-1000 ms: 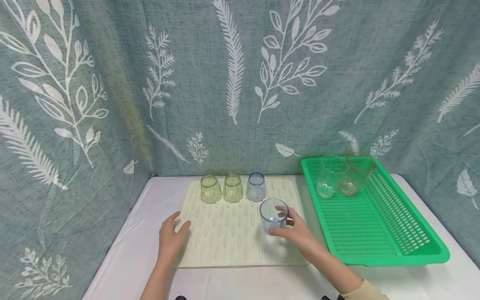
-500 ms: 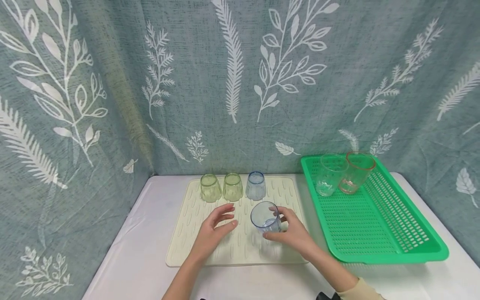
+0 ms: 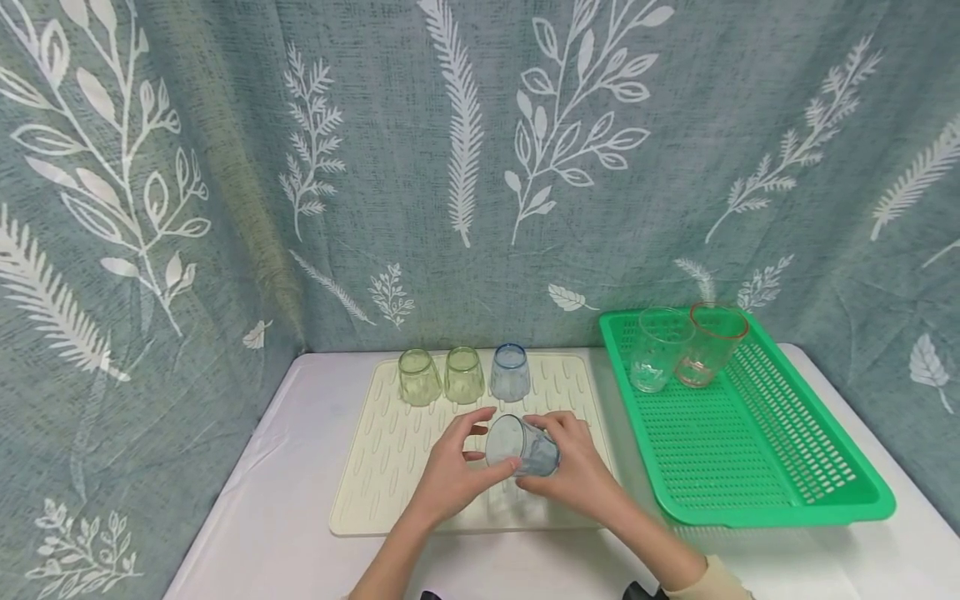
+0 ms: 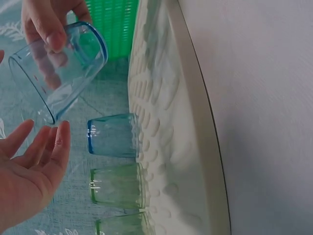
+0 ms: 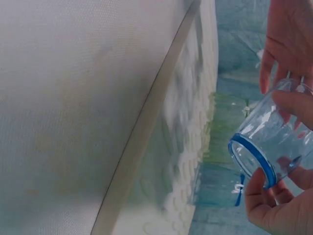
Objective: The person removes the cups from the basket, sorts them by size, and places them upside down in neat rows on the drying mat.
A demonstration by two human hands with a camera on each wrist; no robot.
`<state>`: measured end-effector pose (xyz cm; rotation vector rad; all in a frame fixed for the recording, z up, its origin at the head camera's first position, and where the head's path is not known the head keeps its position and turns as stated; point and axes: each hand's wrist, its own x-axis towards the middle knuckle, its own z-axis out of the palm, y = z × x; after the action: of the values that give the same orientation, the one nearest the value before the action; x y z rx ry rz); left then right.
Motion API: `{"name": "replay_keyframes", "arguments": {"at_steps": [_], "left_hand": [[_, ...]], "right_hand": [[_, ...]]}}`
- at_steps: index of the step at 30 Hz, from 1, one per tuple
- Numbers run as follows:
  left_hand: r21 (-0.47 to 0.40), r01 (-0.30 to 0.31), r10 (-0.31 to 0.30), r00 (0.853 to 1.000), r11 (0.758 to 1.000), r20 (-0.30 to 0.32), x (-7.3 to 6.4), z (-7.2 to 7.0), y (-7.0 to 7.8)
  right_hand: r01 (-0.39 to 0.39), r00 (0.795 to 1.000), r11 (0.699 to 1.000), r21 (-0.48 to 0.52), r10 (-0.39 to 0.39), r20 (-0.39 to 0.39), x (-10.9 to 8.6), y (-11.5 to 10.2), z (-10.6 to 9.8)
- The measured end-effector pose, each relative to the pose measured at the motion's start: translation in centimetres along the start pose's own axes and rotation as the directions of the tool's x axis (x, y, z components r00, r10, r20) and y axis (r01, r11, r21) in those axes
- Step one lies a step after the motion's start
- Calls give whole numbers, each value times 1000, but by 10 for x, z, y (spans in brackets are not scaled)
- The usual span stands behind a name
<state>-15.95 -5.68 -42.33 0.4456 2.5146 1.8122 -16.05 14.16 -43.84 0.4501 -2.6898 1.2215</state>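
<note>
A clear tumbler (image 3: 538,452) with a blue band round its base is held tilted above the cream ribbed mat (image 3: 405,492). My right hand (image 3: 573,462) grips it round the base end, as the left wrist view shows on the glass (image 4: 78,81). Its wide mouth points left towards my left hand (image 3: 457,471), whose spread fingers curve loosely near the rim. The left fingertips (image 4: 61,132) look just short of the glass; whether the left thumb touches it I cannot tell. Upside down along the mat's back stand a blue-banded tumbler (image 3: 511,375) and two green tumblers (image 3: 464,377).
At the right stands a green perforated basket (image 3: 765,517), holding a clear glass (image 3: 660,350) and a red-rimmed glass (image 3: 711,346) at its back. A leaf-patterned curtain (image 3: 420,167) hangs behind the white table (image 3: 262,500).
My left hand has moved right from the mat's left edge to the tumbler's mouth. The right hand has shifted slightly left and tipped the tumbler from upright to sideways.
</note>
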Motion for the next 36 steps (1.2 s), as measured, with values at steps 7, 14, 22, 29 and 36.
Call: {"name": "replay_keyframes", "arguments": {"at_steps": [7, 14, 22, 29, 36], "left_hand": [[29, -37, 37, 999, 999, 2, 0, 4, -2], [-6, -25, 25, 1000, 1000, -14, 0, 3, -3], [-187, 80, -89, 995, 979, -37, 1, -1, -5], [-393, 124, -140, 990, 911, -13, 1, -1, -8], [-538, 184, -240, 970, 822, -35, 3, 1, -6]], "right_hand": [[56, 998, 998, -41, -56, 0, -2, -4, 1], [54, 999, 999, -5, -54, 1, -4, -3, 0], [2, 1000, 975, 224, -1, -2, -3, -2, -4], [-217, 975, 772, 597, 203, 92, 1, -4, -5], [-349, 933, 544, 763, 279, 227, 3, -11, -3]]}}
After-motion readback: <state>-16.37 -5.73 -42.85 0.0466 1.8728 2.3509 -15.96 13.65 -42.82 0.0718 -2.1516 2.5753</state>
